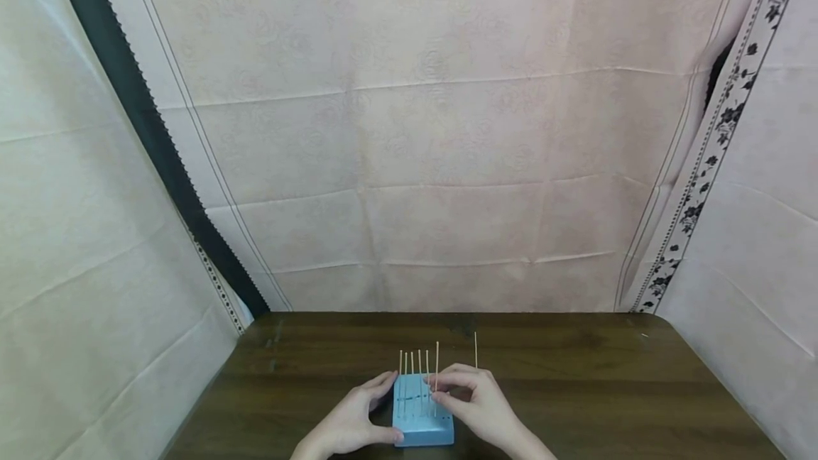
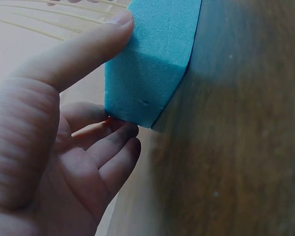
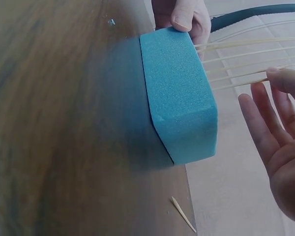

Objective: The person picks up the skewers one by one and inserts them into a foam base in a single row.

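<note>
A light blue foam block [image 1: 423, 436] sits on the brown table, with several thin wooden skewers [image 1: 412, 362] standing in a row in its top. My left hand [image 1: 358, 414] grips the block's left side, thumb at the near corner and fingertips at the far one. Between thumb and fingertips my right hand [image 1: 476, 403] pinches one skewer [image 1: 437, 357], upright over the block's right part. In the right wrist view that pinched skewer [image 3: 250, 83] runs down toward the block's top. The block's underside is hidden.
Beyond my right hand another skewer [image 1: 476, 348] lies on the table; its pointed tip shows in the right wrist view. A small blue crumb [image 3: 112, 22] lies near the block. Pale cloth [image 1: 447, 162] hangs behind the wooden table [image 1: 575, 389] and at both sides.
</note>
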`<state>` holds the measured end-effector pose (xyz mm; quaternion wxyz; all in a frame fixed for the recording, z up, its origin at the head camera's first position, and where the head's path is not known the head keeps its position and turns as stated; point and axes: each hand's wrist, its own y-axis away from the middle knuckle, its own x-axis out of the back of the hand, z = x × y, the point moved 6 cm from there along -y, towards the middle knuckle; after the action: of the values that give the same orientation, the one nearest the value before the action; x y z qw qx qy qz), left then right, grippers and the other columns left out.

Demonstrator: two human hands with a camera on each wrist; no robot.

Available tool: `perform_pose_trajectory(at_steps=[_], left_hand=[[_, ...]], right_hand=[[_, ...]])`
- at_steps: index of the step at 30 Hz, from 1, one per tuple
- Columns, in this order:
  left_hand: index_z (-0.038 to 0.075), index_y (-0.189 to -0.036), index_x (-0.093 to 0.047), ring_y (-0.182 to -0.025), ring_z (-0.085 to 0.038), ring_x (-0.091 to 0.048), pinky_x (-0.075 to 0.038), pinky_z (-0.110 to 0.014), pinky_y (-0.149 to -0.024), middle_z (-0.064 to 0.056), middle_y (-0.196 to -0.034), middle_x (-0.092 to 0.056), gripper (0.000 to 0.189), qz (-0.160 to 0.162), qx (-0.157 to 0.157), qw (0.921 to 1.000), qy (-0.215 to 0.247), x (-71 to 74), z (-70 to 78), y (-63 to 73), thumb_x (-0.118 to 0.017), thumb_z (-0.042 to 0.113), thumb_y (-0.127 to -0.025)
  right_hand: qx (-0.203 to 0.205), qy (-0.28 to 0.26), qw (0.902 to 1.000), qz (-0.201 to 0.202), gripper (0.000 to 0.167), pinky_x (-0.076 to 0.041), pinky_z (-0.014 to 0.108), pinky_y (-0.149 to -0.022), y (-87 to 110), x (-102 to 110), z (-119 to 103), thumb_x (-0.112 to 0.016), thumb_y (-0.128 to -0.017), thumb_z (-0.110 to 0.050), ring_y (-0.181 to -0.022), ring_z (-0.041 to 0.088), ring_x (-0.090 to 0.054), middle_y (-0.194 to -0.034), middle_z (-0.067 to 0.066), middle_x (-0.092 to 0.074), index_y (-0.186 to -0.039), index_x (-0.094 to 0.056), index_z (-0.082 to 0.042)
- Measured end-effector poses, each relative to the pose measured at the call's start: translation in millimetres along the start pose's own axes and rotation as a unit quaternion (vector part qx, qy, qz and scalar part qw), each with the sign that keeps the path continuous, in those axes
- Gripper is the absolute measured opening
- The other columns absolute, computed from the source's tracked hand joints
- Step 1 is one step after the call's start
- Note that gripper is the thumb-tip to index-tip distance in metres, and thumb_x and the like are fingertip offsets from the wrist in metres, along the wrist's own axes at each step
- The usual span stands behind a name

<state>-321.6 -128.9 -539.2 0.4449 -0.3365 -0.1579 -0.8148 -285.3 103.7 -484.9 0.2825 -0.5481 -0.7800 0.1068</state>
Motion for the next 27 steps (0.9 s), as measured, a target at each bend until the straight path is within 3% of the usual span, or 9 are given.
perform_pose_trajectory(at_steps=[18, 27], left_hand=[[0.000, -0.163, -0.040, -0.151, -0.045, -0.040, -0.042, -0.059, -0.116, -0.027, -0.167, -0.038, 0.102, -0.005, -0.009, 0.9998, 0.017, -0.2, 3.3, 1.5, -0.087, 0.050, -0.088], [0.000, -0.163, -0.041, -0.150, -0.046, -0.040, -0.042, -0.059, -0.116, -0.027, -0.166, -0.038, 0.103, -0.002, -0.012, 0.9998, 0.013, -0.3, 1.9, 1.0, -0.087, 0.052, -0.087]], right_hand=[[-0.009, 0.006, 0.9999, 0.000, 0.016, -0.064, 0.032, -0.078, -0.8, 1.2, -0.7, -0.080, -0.098, -0.013, -0.094, 0.013, -0.075, -0.107, 0.005, -0.080, -0.110, -0.083, -0.003], [-0.038, 0.002, 0.9992, -0.007, 0.013, -0.063, 0.029, -0.084, -0.8, 0.3, 3.9, -0.081, -0.097, -0.013, -0.096, 0.013, -0.076, -0.106, 0.008, -0.080, -0.106, -0.083, -0.003]])
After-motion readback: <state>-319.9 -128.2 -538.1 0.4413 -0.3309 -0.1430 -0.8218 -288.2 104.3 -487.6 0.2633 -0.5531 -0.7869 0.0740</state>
